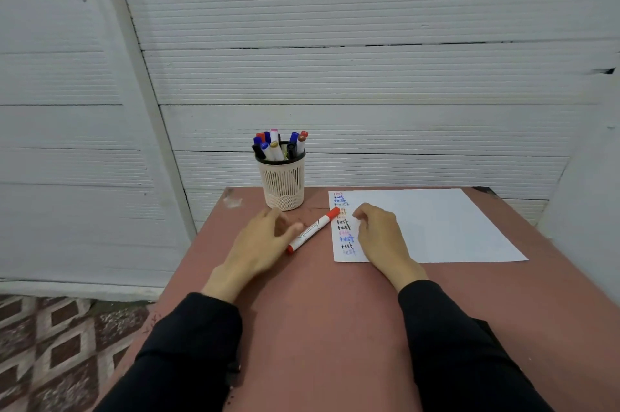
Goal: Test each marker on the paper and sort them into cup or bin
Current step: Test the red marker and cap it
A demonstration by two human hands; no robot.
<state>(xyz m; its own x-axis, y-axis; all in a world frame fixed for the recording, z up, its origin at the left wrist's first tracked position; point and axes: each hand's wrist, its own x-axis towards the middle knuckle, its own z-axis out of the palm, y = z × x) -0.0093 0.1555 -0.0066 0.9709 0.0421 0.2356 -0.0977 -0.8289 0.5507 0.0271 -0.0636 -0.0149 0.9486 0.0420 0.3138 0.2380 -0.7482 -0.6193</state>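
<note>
White ribbed panel wall (335, 76) behind; patterned floor (50, 344) lower left; reddish table (318, 327); white paper (436, 227) at right, "test" lines down its left edge; right hand (379, 230) resting there, fingers loosely curled, empty; left hand (265, 240) relaxed, fingertips touching red marker (313, 230); cup (284, 181) of markers behind.

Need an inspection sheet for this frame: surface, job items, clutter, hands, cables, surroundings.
Surface: reddish table, scuffed at the far left corner.
Job's things: red marker lying capped on the table; mesh cup full of markers; paper with a column of "test" marks along its left edge. No bin seen.
Clutter: nothing seen.
Hands: left hand flat beside the red marker, thumb close to it; right hand resting on the paper, fingers loosely curled, holding nothing.
Cables: nothing seen.
Surroundings: white ribbed wall panels; patterned floor at left.
</note>
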